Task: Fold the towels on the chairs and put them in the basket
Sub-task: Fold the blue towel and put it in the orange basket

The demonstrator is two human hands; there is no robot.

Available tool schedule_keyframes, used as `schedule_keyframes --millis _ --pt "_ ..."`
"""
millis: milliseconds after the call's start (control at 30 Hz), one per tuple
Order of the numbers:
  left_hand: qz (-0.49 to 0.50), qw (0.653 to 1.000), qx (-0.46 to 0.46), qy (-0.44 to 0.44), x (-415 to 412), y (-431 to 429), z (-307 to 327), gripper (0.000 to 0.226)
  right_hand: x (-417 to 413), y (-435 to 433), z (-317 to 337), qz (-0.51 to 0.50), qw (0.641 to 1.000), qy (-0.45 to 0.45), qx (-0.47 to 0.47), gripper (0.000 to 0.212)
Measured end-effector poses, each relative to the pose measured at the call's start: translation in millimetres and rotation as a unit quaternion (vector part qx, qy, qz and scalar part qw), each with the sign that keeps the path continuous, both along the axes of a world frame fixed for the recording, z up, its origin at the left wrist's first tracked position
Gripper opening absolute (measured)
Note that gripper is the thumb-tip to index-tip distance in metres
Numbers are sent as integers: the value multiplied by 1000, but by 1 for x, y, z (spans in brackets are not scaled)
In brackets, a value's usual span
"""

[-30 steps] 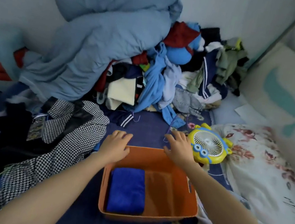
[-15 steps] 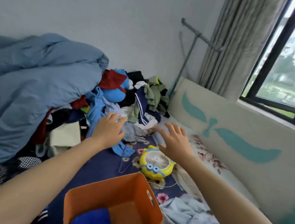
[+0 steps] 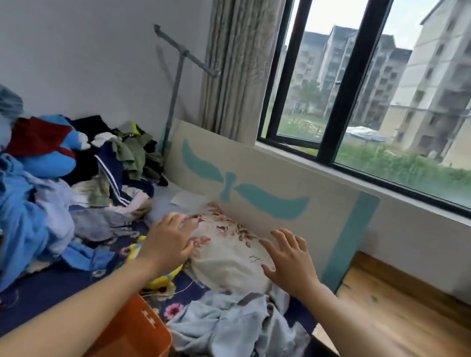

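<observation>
both hands are up in front of the body, over the bed. the left hand (image 3: pixel 169 240) and the right hand (image 3: pixel 292 259) have straight, spread fingers and hold nothing. the left hand hangs over a yellow round plastic fan toy (image 3: pixel 162 280). the right hand hovers by the near edge of a white pillow with a red flower print (image 3: pixel 228 252).

no chair and no loose towel shows in this view, so neither the way to the next towel nor its long axis can be told. only 2 sides are open: the wooden floor (image 3: pixel 420 334) to the right, beyond the bed edge, and whatever lies out of frame. my guess is that the chairs stand off that way, which would put the right hand nearer.

the orange plastic basket (image 3: pixel 139 336) sits at the bottom of the view, just under the left forearm, so the left hand is the nearer one to it. only 1 corner shows. that part of the inside is bare orange wall, and the rest is cut off, so its contents cannot be told. a crumpled pale blue-grey garment (image 3: pixel 233 330) lies just beside the basket on its right.
</observation>
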State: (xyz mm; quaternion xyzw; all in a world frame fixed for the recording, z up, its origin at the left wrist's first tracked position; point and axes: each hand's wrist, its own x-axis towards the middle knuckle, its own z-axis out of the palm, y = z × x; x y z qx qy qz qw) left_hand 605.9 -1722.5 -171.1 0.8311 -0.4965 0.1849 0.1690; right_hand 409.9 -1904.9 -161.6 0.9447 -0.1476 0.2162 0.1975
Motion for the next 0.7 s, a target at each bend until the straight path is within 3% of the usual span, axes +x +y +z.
schedule_keyframes --millis 200,333,500,700 --pt "-46 998 17 34 -71 -85 -11 52 -80 -47 2 -64 998 -11 -6 61" --pt "-128 990 -9 57 -139 -157 -17 50 -166 -79 2 -145 989 -34 14 59" --pt "-250 967 30 47 -229 -224 -37 50 -283 -80 -29 -275 959 -41 52 56" --pt "-446 892 43 58 -371 -281 -57 49 -436 -27 -58 -502 856 -54 113 46"
